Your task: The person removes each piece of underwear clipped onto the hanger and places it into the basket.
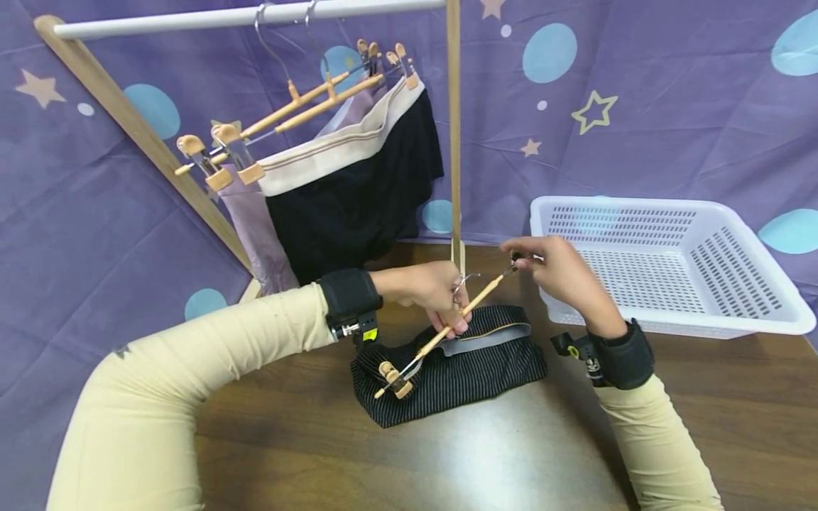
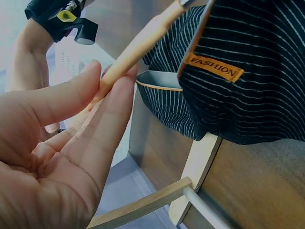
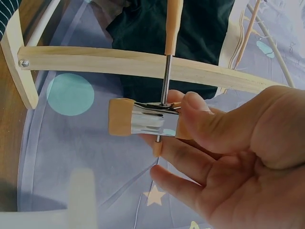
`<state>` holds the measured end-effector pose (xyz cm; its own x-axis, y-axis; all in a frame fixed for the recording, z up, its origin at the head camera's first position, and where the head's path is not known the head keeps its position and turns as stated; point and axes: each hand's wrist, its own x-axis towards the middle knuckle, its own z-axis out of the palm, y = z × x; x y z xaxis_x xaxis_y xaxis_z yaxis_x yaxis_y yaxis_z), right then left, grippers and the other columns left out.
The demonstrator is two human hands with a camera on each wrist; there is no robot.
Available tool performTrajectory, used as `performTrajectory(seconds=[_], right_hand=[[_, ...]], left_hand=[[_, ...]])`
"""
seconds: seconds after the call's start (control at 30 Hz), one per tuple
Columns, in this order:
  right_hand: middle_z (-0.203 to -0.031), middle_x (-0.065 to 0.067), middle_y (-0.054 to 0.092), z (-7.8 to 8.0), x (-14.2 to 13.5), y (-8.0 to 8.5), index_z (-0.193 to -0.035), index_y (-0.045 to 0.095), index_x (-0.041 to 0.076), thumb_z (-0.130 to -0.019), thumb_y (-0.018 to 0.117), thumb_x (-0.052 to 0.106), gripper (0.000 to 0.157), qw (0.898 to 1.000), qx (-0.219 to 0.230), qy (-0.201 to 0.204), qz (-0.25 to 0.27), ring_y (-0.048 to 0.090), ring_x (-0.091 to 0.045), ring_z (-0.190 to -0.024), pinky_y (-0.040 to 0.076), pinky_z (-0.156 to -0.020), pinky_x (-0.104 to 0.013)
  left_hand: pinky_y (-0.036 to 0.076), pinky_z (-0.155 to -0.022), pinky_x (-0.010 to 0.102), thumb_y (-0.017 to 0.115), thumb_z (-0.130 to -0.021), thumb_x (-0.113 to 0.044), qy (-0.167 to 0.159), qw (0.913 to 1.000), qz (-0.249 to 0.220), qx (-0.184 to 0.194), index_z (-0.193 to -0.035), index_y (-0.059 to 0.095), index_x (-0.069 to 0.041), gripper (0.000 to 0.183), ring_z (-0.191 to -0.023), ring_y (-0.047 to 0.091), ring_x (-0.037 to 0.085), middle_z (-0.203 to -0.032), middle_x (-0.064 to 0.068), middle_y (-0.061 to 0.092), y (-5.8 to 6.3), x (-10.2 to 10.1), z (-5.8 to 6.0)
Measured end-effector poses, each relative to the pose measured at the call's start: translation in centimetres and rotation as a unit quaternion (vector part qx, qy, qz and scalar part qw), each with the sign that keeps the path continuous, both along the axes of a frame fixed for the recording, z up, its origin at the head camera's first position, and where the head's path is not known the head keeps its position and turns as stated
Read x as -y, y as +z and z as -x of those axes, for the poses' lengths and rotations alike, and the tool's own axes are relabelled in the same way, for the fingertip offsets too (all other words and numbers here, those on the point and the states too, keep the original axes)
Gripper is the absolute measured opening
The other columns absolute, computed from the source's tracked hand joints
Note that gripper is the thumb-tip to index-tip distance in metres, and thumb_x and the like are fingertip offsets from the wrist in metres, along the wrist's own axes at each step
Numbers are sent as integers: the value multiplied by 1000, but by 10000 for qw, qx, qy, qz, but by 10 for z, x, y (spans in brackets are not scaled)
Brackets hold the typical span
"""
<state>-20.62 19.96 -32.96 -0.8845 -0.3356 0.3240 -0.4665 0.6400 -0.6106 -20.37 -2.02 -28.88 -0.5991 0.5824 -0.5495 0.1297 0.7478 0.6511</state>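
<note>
My left hand pinches the wooden bar of a trouser hanger between thumb and fingers, near its metal hook. At the bar's right end, my right hand pinches the wood-tipped metal clip between thumb and fingers; no cloth shows at the clip's tips. The other clip, at the hanger's near left end, lies over the waistband edge of black pinstriped shorts. These shorts rest on the table under the hanger, with their grey inner waistband showing. An orange label reading FASHION marks the waistband.
A rack with a white rail and wooden posts stands at the back left. Black shorts with a cream waistband and a lilac garment hang there from clip hangers. A white plastic basket stands on the table's right side.
</note>
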Motion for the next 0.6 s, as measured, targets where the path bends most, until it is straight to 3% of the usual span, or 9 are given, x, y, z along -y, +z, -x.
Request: performTrajectory(seconds=[0.27,0.5,0.6], right_hand=[[-115,-27,70,1,4,-1,-119,67,-5,-86,64,-10,34,10000,-31,-64,60,65,-34,-98,54,-88,-56],[-122,-24,67,0,5,-1,-128,62,0,-89,62,-7,39,9994,-224,-53,242,65,-31,-97,53,-80,-52],[-128,-24,64,-2,5,1,-131,60,2,-90,63,-3,41,9992,-196,-77,336,61,-34,-107,51,-90,-56]], left_hand=[[64,-57,25,73,-83,0,224,9997,-22,75,-90,72,7,10,-64,73,17,-77,14,75,-2,0,0],[61,-50,17,73,-83,1,328,9992,50,230,-91,70,9,12,-59,70,14,-69,9,71,0,-1,5],[62,-51,18,71,-84,2,385,9987,105,327,-92,68,10,12,-58,69,14,-69,8,69,0,-2,7]])
